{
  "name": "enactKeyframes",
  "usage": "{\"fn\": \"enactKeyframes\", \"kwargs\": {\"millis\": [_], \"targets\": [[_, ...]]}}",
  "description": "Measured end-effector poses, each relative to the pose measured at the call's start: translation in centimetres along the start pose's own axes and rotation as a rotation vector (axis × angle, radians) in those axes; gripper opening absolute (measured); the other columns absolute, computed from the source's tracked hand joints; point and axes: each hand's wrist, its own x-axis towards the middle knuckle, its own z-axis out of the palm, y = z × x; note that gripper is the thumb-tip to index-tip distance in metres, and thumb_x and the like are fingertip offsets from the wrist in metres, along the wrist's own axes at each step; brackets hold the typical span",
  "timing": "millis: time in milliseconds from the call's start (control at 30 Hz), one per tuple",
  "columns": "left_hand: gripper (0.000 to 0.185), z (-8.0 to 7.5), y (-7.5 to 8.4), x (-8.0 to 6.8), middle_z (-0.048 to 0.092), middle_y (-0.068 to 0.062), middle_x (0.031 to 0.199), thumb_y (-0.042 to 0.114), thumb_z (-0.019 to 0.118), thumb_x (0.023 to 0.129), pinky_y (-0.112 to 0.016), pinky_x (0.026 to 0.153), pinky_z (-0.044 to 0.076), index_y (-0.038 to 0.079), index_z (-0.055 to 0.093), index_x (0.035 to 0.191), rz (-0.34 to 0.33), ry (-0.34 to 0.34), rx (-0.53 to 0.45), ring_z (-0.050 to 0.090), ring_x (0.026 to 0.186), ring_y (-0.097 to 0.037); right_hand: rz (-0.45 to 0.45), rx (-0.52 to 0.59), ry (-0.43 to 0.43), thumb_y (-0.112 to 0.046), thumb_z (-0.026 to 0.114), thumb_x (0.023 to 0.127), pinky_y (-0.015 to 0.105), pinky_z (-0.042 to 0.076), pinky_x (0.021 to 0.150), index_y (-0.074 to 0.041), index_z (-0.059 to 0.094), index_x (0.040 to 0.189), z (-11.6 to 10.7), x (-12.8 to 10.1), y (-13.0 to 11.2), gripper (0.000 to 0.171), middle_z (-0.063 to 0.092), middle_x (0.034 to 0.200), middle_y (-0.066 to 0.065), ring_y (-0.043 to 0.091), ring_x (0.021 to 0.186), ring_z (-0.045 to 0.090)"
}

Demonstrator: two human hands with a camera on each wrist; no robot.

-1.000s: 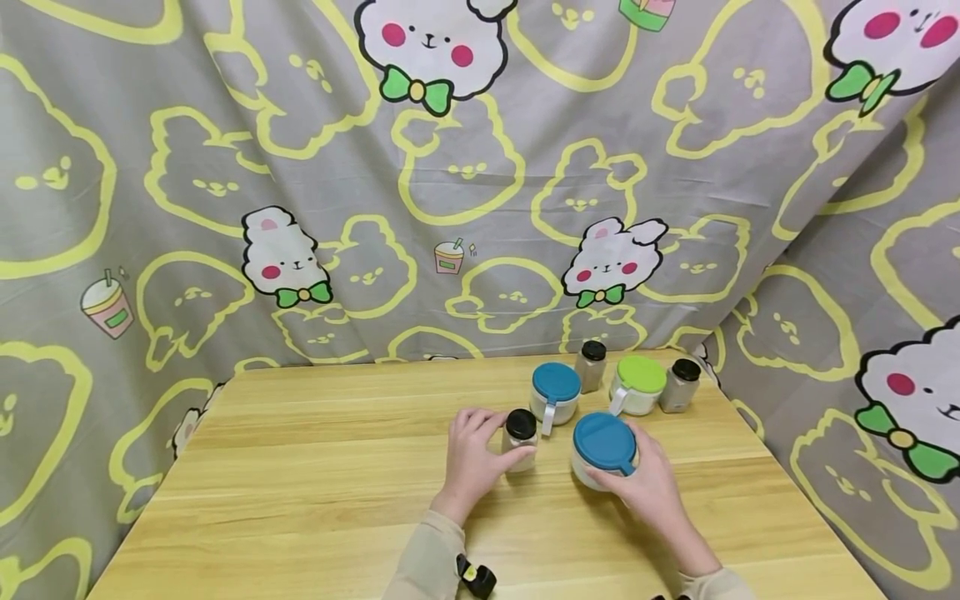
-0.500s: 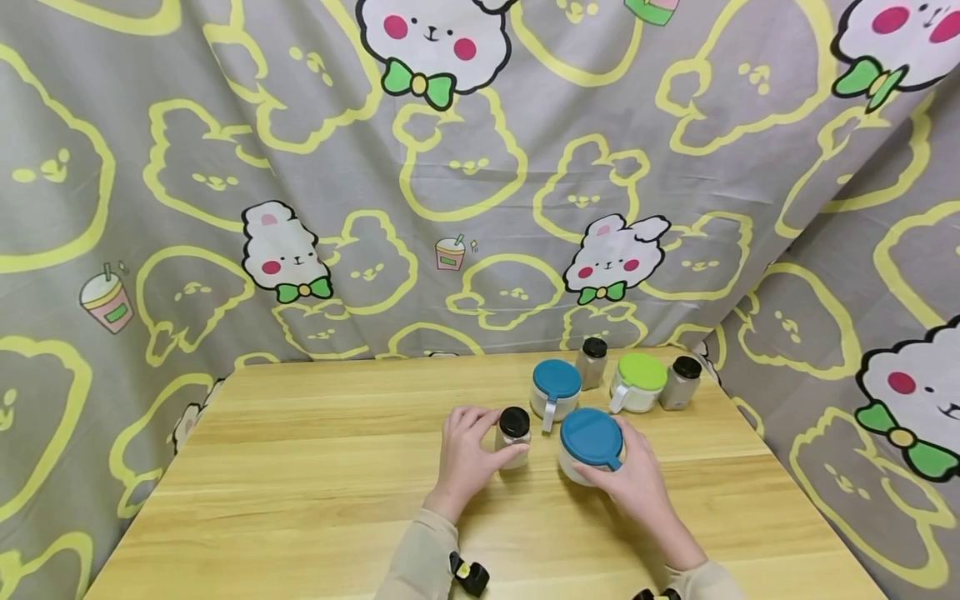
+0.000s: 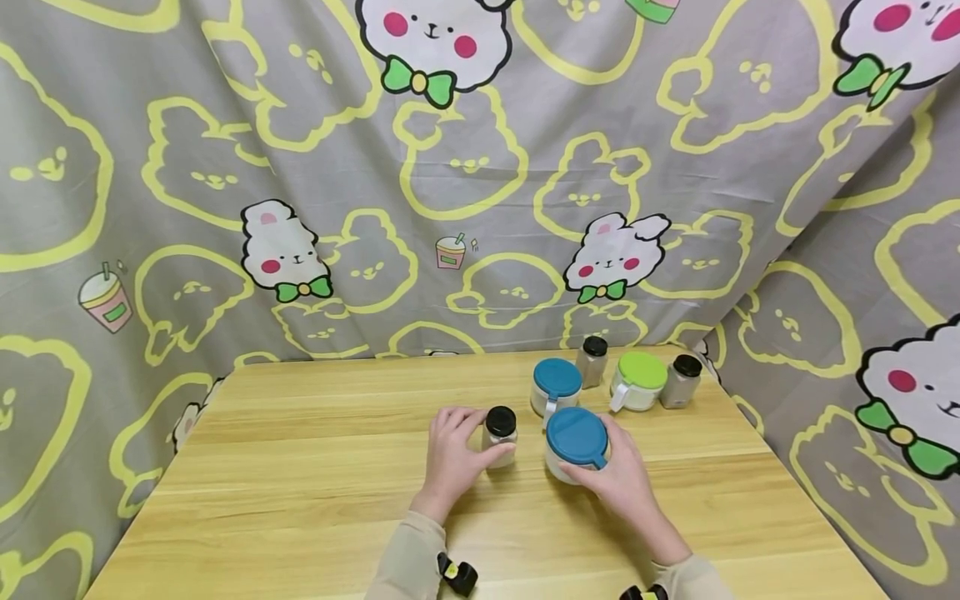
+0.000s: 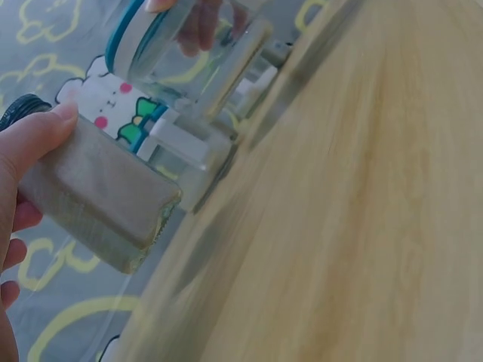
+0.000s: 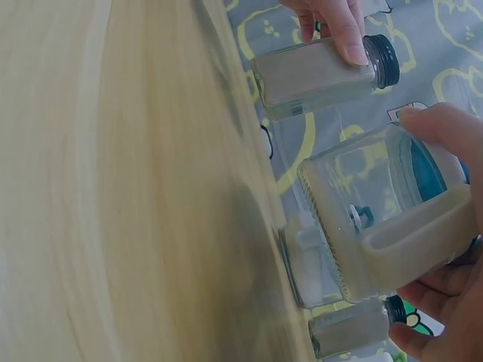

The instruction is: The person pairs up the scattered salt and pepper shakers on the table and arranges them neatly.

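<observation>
My left hand (image 3: pixel 459 450) grips a small square glass spice jar with a black cap (image 3: pixel 500 433), thumb on its near side. In the left wrist view the spice jar (image 4: pixel 98 200) holds pale powder, and my thumb (image 4: pixel 38 136) presses its side. My right hand (image 3: pixel 611 477) grips a round glass jar with a blue lid (image 3: pixel 576 440) just right of the spice jar. The right wrist view shows this blue-lidded jar (image 5: pixel 385 219) part-filled with pale powder, with the spice jar (image 5: pixel 317 75) beyond it. Whether either jar touches the wooden table (image 3: pixel 300 500) is unclear.
Behind the hands stand a second blue-lidded jar (image 3: pixel 556 387), a green-lidded jar (image 3: pixel 639 382) and two black-capped spice bottles (image 3: pixel 592 360) (image 3: pixel 682 379). Patterned grey cloth (image 3: pixel 450 167) hangs behind the table and along its right side.
Both hands have carried their jars to the left and slightly toward me, keeping the same grips. The jars at the back have not moved.
</observation>
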Motion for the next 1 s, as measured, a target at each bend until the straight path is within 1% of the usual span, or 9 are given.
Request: {"fn": "enactKeyframes", "kwargs": {"millis": [133, 333, 533, 733, 900, 1000], "targets": [[0.06, -0.3, -0.3, -0.1, 0.069, 0.002, 0.101, 0.05, 0.088, 0.06, -0.038, 0.089, 0.04, 0.015, 0.074, 0.107, 0.001, 0.009, 0.006, 0.053, 0.096, -0.017, -0.001, 0.01, -0.007, -0.046, 0.087, 0.067, 0.061, 0.043, 0.097, -0.01, 0.045, 0.138, 0.5, 0.0, -0.2, 0.089, 0.053, 0.134, 0.018, 0.037, 0.123, 0.049], [0.061, -0.6, -0.7, -0.2, 0.07, 0.001, 0.099, 0.048, 0.089, 0.058, -0.038, 0.087, 0.039, 0.013, 0.075, 0.105, 0.029, 0.046, 0.013, 0.054, 0.095, -0.018, 0.005, 0.023, -0.032, -0.048, 0.086, 0.068, 0.062, 0.042, 0.098, -0.008, 0.045, 0.139, 0.9, 0.0, -0.6, 0.092, 0.051, 0.137, 0.019, 0.038, 0.125, 0.048], [0.061, -1.1, -1.2, -0.3, 0.07, -0.001, 0.098, 0.046, 0.091, 0.056, -0.04, 0.087, 0.039, 0.012, 0.075, 0.104, 0.036, 0.067, 0.012, 0.054, 0.094, -0.02, -0.01, 0.031, -0.034, -0.046, 0.086, 0.067, 0.061, 0.042, 0.1, -0.005, 0.043, 0.141, 1.7, 0.1, -1.0, 0.094, 0.05, 0.139, 0.02, 0.039, 0.127, 0.047], [0.061, -1.5, -1.5, -0.4, 0.07, 0.0, 0.1, 0.05, 0.088, 0.059, -0.04, 0.088, 0.04, 0.013, 0.075, 0.105, 0.029, 0.049, 0.011, 0.055, 0.095, -0.02, -0.045, 0.021, -0.027, -0.043, 0.087, 0.067, 0.06, 0.044, 0.098, -0.006, 0.045, 0.139, 2.3, 0.1, -1.6, 0.092, 0.054, 0.134, 0.019, 0.037, 0.123, 0.05], [0.06, -1.9, -1.7, -0.5, 0.07, 0.001, 0.101, 0.048, 0.088, 0.06, -0.039, 0.09, 0.039, 0.013, 0.074, 0.106, 0.006, 0.03, 0.0, 0.054, 0.097, -0.019, -0.057, 0.025, -0.035, -0.044, 0.087, 0.067, 0.061, 0.044, 0.098, -0.003, 0.042, 0.143, 2.9, 0.2, -2.1, 0.098, 0.051, 0.137, 0.022, 0.039, 0.124, 0.049], [0.06, -2.0, -1.9, -0.5, 0.07, 0.0, 0.1, 0.048, 0.089, 0.06, -0.039, 0.089, 0.039, 0.013, 0.074, 0.106, 0.006, 0.035, 0.007, 0.054, 0.096, -0.019, -0.068, 0.039, -0.035, -0.043, 0.088, 0.066, 0.06, 0.044, 0.098, -0.003, 0.043, 0.143, 3.3, 0.2, -2.3, 0.098, 0.052, 0.136, 0.021, 0.038, 0.124, 0.049]]}}
